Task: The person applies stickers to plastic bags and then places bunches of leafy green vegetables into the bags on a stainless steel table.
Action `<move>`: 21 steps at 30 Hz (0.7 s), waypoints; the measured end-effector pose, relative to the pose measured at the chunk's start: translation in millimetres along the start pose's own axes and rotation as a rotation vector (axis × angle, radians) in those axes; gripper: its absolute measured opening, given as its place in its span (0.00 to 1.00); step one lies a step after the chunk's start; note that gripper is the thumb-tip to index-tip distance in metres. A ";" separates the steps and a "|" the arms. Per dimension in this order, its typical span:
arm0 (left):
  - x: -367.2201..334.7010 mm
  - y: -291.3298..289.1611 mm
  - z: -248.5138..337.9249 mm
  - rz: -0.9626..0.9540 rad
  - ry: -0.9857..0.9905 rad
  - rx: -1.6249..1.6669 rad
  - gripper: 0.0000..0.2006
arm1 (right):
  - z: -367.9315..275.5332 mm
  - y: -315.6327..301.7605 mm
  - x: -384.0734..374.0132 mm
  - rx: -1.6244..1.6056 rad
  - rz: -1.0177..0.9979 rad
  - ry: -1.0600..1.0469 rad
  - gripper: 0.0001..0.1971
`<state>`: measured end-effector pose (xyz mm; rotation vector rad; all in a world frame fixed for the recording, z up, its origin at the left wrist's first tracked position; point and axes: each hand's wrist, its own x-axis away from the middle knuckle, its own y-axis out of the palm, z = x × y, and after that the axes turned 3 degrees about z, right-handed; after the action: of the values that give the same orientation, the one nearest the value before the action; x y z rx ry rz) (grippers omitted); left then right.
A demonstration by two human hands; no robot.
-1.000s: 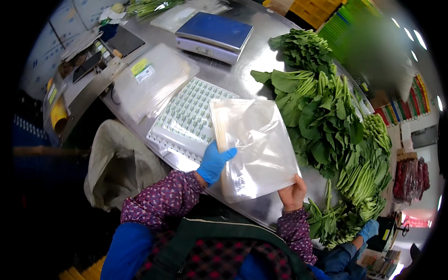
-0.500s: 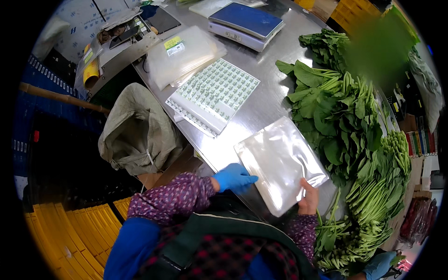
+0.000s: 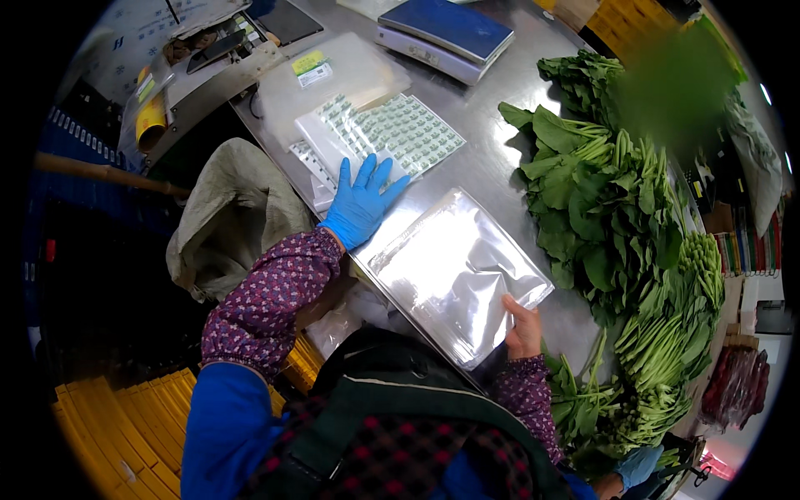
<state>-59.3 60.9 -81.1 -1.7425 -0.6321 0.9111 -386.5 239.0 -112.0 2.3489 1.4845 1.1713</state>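
My left hand [image 3: 365, 200], in a blue glove, is open with fingers spread at the near edge of a stack of label sheets [image 3: 417, 125] printed with small green marks. The top sheet's blank white strip [image 3: 321, 137] lies up and to the left of my fingertips; whether they touch it I cannot tell. My bare right hand [image 3: 523, 327] is closed on the near right edge of a stack of clear plastic bags [image 3: 442, 258], thumb on top. The shiny bags lie at the table's near edge.
Bunches of leafy greens [image 3: 583, 200] line the right side. A blue-topped scale [image 3: 450, 29] and more clear bags [image 3: 358, 71] stand farther back. An open woven sack [image 3: 242, 208] is at left. Another person's gloved hand [image 3: 637, 467] shows at lower right.
My left hand has moved from the bags up to the label sheets and spread its fingers. The top sheet has shifted up and left. My right hand and the bags have moved slightly left.
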 end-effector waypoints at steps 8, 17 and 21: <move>8.1 -36.2 9.4 0.081 0.088 0.247 0.29 | -3.1 24.9 -0.2 0.116 -0.013 -0.032 0.25; 50.4 -50.0 39.0 0.199 0.196 0.703 0.04 | -19.6 9.2 10.7 0.604 0.141 0.132 0.11; 83.9 -59.3 48.1 0.263 0.159 0.823 0.04 | -43.1 5.3 26.3 1.012 0.244 0.000 0.13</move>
<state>-50.0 171.5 -57.8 -1.1344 0.0986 1.0083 -405.6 245.5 -65.4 3.1878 2.1873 0.4435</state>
